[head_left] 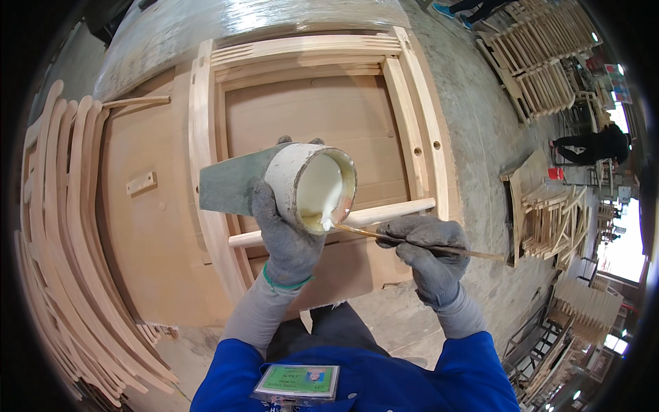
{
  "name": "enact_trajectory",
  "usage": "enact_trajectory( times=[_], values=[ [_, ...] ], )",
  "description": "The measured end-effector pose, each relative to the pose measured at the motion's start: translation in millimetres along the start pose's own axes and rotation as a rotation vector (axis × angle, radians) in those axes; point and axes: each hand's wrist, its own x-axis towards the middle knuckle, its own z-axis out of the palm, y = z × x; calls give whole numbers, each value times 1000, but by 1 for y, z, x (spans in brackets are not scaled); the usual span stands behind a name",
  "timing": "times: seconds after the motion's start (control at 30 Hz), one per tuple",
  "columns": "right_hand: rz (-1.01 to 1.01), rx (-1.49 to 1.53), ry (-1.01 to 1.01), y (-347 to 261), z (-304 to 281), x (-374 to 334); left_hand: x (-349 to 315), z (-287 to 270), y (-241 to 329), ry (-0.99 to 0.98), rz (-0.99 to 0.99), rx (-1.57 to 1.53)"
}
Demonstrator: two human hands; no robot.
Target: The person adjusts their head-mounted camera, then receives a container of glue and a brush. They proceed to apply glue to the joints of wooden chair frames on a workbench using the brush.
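Observation:
In my gloved left hand (283, 223) is a round cup (285, 165) with a stained rim, tilted so its mouth faces right. Thick white glue-like paste (320, 185) lies inside it. A grey-green tapered piece (232, 182) sticks out to the left of the cup; whether it is joined to it I cannot tell. My gloved right hand (432, 254) grips a thin stick (374, 235) whose white-coated tip touches the cup's lower rim. Below both hands, stacked pale wooden frames (202, 123) lie on cardboard, with a rounded wooden rail (391, 211) crossing their near end.
Curved wooden parts (82, 178) are stacked at the left. A small wood block (141, 182) and a thin strip (137, 101) rest on the cardboard (158, 240). Plastic-wrapped goods (268, 15) stand beyond. Wooden stacks (549, 220) and another person (590, 145) are at the right.

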Motion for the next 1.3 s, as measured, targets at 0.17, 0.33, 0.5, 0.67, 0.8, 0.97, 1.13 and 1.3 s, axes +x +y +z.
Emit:
enact_trajectory(
  times=[0.17,0.33,0.5,0.67,0.8,0.97,1.13,1.3],
  values=[
    [121,170,354,-6,-18,4,12,6,-32,97,-94,-171],
    [-4,-319,569,-9,-107,63,29,-31,-62,77,-245,-199],
    [88,-498,555,4,-149,90,36,-46,-78,110,-259,-239],
    [151,-639,517,30,-157,99,38,-43,-76,98,-252,-219],
    [162,-817,467,35,-152,98,37,-48,-74,91,-270,-288],
    [33,-806,392,43,-148,96,36,-52,-76,41,-281,-286],
    [112,-910,406,33,-145,92,34,-49,-73,-35,-294,-291],
    [120,-707,455,37,-148,93,31,-42,-74,-38,-273,-232]
  ],
)
